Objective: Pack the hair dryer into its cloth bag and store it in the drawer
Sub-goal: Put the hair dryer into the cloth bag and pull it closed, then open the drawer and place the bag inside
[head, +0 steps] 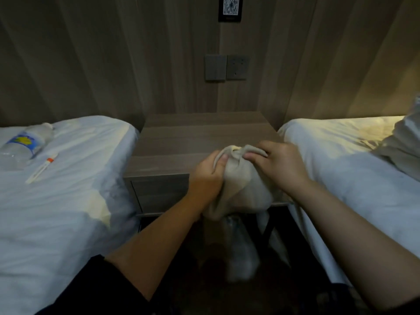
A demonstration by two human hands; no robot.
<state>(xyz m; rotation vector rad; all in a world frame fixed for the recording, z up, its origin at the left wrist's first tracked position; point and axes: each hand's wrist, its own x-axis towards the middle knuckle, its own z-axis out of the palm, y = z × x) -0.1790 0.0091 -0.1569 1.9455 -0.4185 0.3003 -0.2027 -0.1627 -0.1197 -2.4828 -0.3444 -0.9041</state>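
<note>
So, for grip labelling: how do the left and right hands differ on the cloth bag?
The left hand grips the cloth bag below its gathered mouth, the right hand at the mouth itself. The left wraps cloth in its fist; the right pinches. Both hold the bag.

We faced a wall of grey-brown wood-grain panels, dim and streaked with shadow. On its middle strip sat a grey rocker switch plate just beside a grey power socket. Higher up hung a black-framed QR-code sign, cut off by the top edge. Below stood a low wood-grain bedside bench, set between two beds. The left bed with its white sheet lay in cool, bluish light. The right white-sheeted bed caught a warm yellow glow near its head, where a crumpled white pillow rested. The floor between them was dark.
</note>
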